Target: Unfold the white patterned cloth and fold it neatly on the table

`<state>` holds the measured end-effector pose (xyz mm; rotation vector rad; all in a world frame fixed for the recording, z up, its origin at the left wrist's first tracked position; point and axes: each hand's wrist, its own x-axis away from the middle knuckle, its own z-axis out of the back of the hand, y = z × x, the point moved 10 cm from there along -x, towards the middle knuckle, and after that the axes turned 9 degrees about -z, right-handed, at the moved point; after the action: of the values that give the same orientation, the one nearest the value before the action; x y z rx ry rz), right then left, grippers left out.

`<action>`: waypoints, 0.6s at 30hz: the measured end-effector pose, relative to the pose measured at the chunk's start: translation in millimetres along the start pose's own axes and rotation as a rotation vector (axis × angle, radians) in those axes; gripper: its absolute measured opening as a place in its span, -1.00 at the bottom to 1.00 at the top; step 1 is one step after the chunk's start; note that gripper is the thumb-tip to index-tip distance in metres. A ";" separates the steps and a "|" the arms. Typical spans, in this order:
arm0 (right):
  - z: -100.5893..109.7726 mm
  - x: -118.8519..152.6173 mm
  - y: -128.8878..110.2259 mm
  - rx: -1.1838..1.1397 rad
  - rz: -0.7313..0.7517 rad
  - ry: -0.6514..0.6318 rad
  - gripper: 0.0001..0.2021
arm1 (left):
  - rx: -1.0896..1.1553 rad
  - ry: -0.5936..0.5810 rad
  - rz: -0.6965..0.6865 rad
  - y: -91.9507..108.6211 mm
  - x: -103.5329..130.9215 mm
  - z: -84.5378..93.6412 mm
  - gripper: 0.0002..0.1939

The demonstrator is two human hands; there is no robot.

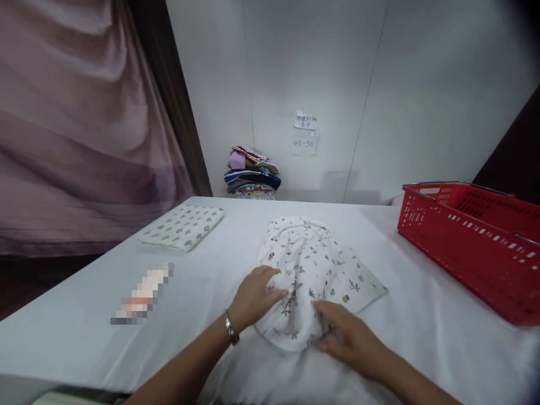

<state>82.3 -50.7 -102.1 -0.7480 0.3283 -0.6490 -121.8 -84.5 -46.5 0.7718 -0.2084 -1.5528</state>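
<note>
I rest my remote left hand (255, 299), fingers loosely parted, against the rumpled cloth (310, 264) on the table (206, 287), seemingly to steady it, while the right hand (352, 342) curls at its near edge, whether pinching I cannot tell.

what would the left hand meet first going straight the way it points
The left hand would first meet the patterned white cloth directly ahead; depth is unclear, so it may already be touching.
</note>
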 end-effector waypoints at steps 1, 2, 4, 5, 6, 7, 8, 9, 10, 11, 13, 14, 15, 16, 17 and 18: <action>-13.2 0.9 -12.5 0.078 0.060 -0.018 -0.32 | -0.031 -0.013 -0.027 1.5 8.2 -4.1 -0.61; -23.9 -0.9 -21.4 0.160 0.099 -0.023 -0.34 | -0.067 -0.027 -0.039 -0.2 14.3 -8.5 -0.61; -37.5 -11.2 -29.1 0.298 0.120 -0.022 -0.51 | -0.146 -0.070 -0.040 -9.5 20.6 -18.6 -0.69; -39.4 -18.0 -29.1 0.332 0.115 -0.026 -0.60 | -0.195 -0.099 -0.029 -15.8 21.3 -23.0 -0.75; -36.7 -24.7 -27.0 0.331 0.106 -0.033 -0.65 | -0.250 -0.127 -0.013 -22.1 20.6 -25.7 -0.80; -28.1 -30.5 -23.1 0.299 0.093 -0.033 -0.68 | -0.303 -0.151 0.004 -27.4 18.9 -26.2 -0.81; -13.0 -34.9 -17.3 0.246 0.077 -0.021 -0.71 | -0.347 -0.170 0.020 -31.2 16.5 -24.4 -0.79; 9.2 -37.4 -9.4 0.181 0.058 0.010 -0.74 | -0.379 -0.179 0.035 -33.6 13.7 -19.8 -0.76; 38.7 -37.6 1.0 0.125 0.032 0.071 -0.77 | -0.406 -0.167 0.048 -34.5 10.7 -11.6 -0.72; 72.4 -35.1 14.0 0.090 -0.002 0.142 -0.79 | -0.428 -0.134 0.057 -33.8 7.7 -0.3 -0.69; 152.3 -19.1 44.5 0.042 -0.077 0.378 -0.79 | -0.465 -0.014 0.072 -30.7 3.6 28.6 -0.65; 191.6 -5.7 61.3 0.029 -0.124 0.517 -0.77 | -0.475 0.065 0.075 -28.7 3.0 43.9 -0.65; 225.3 9.8 77.5 0.022 -0.168 0.642 -0.75 | -0.475 0.144 0.070 -26.5 3.3 57.3 -0.65; 252.6 26.5 95.0 0.016 -0.236 0.758 -0.73 | -0.463 0.208 0.057 -24.3 3.9 67.1 -0.66; 270.5 41.4 110.6 0.010 -0.296 0.835 -0.73 | -0.444 0.244 0.037 -22.5 4.4 72.0 -0.66; 279.9 53.3 123.5 0.001 -0.343 0.876 -0.73 | -0.423 0.257 0.012 -20.7 4.4 72.5 -0.66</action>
<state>313.4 129.1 1.4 -0.4828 1.0117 -1.2929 -180.4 -107.8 -5.0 0.6216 0.2973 -1.4046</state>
